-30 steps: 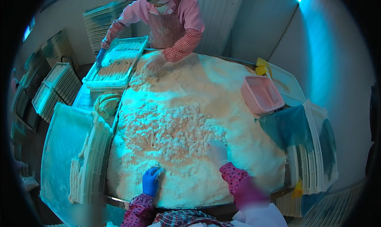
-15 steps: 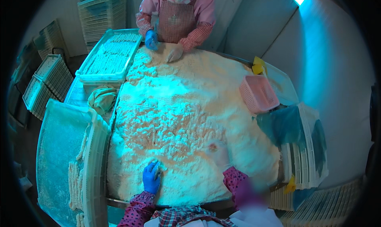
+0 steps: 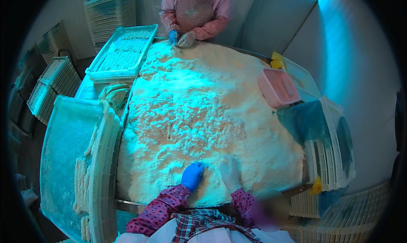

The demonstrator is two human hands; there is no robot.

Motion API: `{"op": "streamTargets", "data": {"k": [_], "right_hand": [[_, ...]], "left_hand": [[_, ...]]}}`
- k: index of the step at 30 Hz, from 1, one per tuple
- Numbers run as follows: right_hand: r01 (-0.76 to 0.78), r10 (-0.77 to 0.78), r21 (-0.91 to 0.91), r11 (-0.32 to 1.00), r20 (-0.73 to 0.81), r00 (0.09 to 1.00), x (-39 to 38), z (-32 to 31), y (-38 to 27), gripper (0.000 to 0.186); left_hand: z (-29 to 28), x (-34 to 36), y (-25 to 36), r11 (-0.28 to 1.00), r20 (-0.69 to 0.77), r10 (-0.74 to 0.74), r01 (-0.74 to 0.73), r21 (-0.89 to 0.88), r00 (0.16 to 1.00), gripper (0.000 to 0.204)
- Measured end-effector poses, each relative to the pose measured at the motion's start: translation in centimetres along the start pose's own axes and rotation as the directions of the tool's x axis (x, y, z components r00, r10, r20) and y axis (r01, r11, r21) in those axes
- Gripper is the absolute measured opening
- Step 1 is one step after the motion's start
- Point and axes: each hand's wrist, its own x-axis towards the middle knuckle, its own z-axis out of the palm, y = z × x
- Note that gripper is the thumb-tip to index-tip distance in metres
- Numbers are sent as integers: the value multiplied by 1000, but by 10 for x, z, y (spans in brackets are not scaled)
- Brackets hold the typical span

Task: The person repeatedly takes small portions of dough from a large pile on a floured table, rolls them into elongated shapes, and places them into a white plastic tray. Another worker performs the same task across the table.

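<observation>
My left hand (image 3: 193,176), in a blue glove, is down at the near part of a table spread with pale, powdery crumbs (image 3: 174,132). Its fingers are curled into the crumbs, and whatever they pinch is hidden. Just right of it, my right hand (image 3: 230,174) wears a whitish glove and touches the same layer. Its fingers blend into the powder and are blurred, so their pose is unclear. Lumpy, coated pieces lie thickly across the middle and left of the spread.
Stacked trays (image 3: 70,154) stand at the left, the top one holding a few coated strips. Beyond lies another filled tray (image 3: 123,50) beside a crumpled cloth (image 3: 114,95). A pink basket (image 3: 280,88) sits at the right edge, near more trays (image 3: 328,158). A co-worker (image 3: 196,14) works opposite.
My left hand has moved right and slightly forward, closer to my right hand, which has shifted slightly. Across the table, the co-worker's hands have come together.
</observation>
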Motion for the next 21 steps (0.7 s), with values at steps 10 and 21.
{"op": "streamTargets", "data": {"k": [10, 21], "right_hand": [[319, -422, 276, 907, 566, 709, 11, 99, -94, 32], [-714, 243, 530, 458, 698, 674, 7, 9, 3, 34]], "left_hand": [[-147, -64, -17, 316, -304, -633, -121, -941, 712, 22], [-70, -119, -63, 982, -253, -81, 121, 145, 964, 42]]}}
